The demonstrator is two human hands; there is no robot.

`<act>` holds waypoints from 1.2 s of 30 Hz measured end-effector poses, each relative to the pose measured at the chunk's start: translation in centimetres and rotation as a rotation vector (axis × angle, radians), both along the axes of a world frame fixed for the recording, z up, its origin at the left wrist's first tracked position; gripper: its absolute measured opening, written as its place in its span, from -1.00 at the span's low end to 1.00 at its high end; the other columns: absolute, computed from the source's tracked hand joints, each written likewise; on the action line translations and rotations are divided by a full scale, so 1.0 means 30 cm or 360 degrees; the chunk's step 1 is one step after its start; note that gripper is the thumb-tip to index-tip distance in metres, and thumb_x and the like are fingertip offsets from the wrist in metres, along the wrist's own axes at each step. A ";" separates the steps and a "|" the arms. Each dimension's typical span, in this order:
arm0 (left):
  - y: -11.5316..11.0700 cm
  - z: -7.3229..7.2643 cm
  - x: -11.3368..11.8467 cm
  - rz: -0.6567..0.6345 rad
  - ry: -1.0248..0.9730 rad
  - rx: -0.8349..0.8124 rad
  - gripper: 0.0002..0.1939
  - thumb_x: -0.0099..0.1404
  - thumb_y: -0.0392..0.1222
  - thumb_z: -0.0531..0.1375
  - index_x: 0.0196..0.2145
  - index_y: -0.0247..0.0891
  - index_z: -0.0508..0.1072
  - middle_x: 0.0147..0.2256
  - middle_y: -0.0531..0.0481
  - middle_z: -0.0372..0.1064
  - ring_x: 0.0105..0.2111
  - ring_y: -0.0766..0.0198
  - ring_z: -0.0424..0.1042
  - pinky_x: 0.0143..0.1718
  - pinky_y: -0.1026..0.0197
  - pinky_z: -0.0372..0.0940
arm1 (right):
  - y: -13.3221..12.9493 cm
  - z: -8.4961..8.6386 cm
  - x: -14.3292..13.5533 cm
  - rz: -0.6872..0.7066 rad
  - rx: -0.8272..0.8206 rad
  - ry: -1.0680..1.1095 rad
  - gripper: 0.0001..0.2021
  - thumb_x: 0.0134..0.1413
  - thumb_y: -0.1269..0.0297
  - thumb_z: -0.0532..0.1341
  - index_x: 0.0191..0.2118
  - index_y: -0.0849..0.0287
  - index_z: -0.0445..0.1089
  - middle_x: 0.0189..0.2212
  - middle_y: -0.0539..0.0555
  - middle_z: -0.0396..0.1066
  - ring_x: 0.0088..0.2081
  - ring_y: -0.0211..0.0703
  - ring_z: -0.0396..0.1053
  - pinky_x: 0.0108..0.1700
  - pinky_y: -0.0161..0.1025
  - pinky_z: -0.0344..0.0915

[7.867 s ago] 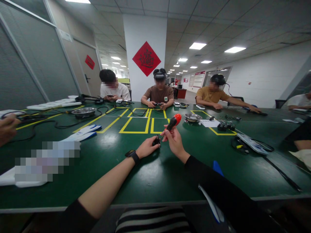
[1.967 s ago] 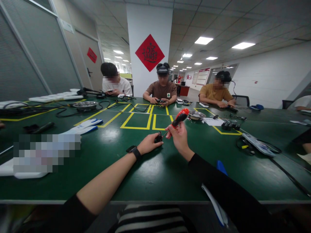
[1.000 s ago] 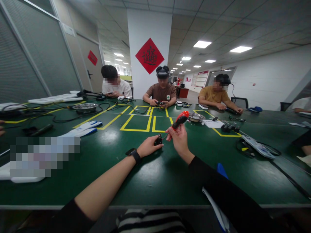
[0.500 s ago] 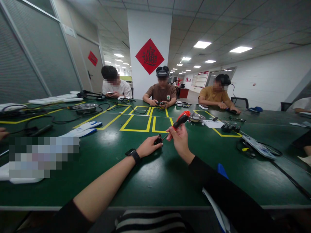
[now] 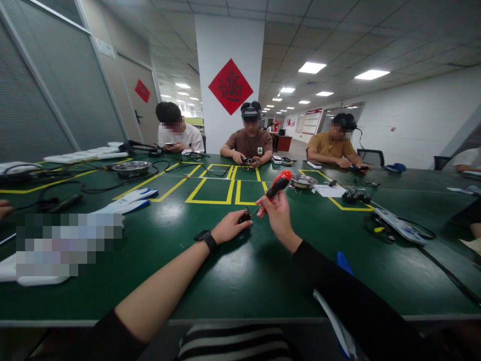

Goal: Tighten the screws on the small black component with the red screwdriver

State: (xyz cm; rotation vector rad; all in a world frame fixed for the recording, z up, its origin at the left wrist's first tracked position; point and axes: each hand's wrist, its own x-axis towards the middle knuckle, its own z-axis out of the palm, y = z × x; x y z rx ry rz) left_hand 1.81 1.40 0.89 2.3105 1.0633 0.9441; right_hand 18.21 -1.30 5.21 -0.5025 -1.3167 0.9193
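My left hand (image 5: pixel 232 226) is closed around a small black part (image 5: pixel 246 215) with a metal top, holding it at the green table (image 5: pixel 210 291). What kind of part it is, I cannot make out. In my right hand (image 5: pixel 276 213) is a screwdriver (image 5: pixel 279 184) with a red and black handle, gripped at the lower handle and shaft. It slants down to the left, handle up. The shaft's tip meets the black part or lies close beside it; the fingers partly hide the spot.
Yellow tape (image 5: pixel 210 202) marks boxes on the table. White gloves (image 5: pixel 131 200) lie left. A metal bowl (image 5: pixel 303 180), black parts (image 5: pixel 355 197) and a white power strip (image 5: pixel 400 226) are on the right; another bowl (image 5: pixel 131 168) stands left. Three people sit opposite.
My two hands stay almost where they were, with the screwdriver still against or near the black part. Its handle has shifted very slightly to the left.
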 end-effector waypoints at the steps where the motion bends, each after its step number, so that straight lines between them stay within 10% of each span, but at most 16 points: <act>1: 0.000 0.000 0.000 0.0000 0.0000 0.0002 -0.73 0.21 -0.05 0.10 -0.26 -0.31 0.40 -0.32 -0.04 0.41 -0.34 0.23 0.34 -0.26 0.24 0.22 | -0.001 0.000 0.002 0.0029 -0.0009 -0.0007 -0.76 0.04 0.20 0.19 -0.21 0.11 0.13 -0.45 -0.06 0.40 -0.62 -0.38 0.32 -0.57 -0.41 0.28; 36: -0.001 -0.002 0.002 0.0028 0.0027 0.0007 -0.72 0.21 -0.04 0.11 -0.27 -0.31 0.41 -0.32 -0.05 0.40 -0.35 0.22 0.34 -0.26 0.22 0.23 | -0.006 0.007 0.001 -0.0166 0.0021 -0.0057 -0.80 0.04 0.24 0.19 -0.27 0.14 0.15 -0.44 -0.04 0.41 -0.65 -0.40 0.28 -0.58 -0.40 0.23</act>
